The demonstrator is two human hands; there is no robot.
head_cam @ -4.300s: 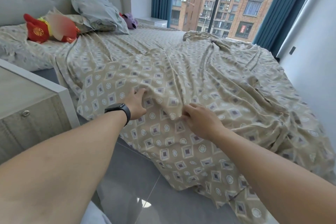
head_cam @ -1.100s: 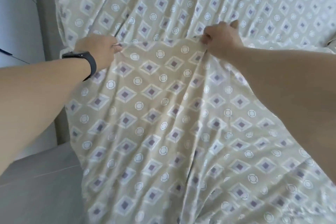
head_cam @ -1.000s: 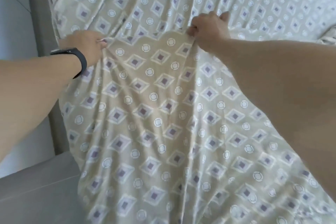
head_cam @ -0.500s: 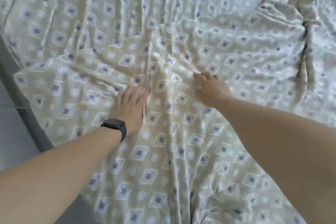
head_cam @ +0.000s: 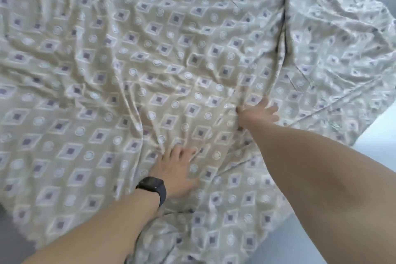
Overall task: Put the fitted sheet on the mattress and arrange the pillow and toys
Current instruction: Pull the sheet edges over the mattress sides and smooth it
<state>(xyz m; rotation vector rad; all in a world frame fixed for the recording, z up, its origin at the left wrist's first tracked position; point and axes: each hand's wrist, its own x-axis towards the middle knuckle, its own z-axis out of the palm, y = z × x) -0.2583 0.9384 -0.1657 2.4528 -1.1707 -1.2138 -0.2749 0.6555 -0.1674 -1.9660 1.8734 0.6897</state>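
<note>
From my remote seat I saw the wrinkled patterned sheet (head_cam: 171, 53) spread across nearly the whole view, my left hand (head_cam: 175, 169), with a black watch (head_cam: 153, 186), pressing flat on it, and my right hand (head_cam: 258, 113) splayed open farther along.

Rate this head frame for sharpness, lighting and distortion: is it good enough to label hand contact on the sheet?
Head view: motion blur smears the fitted sheet pattern and softens both hands. Light is bright and even, with no harsh glare. Wide-angle stretch enlarges the forearms. The left hand and right hand lie on the fabric with fingers spread, but fingertip contact is too soft to confirm.
</note>
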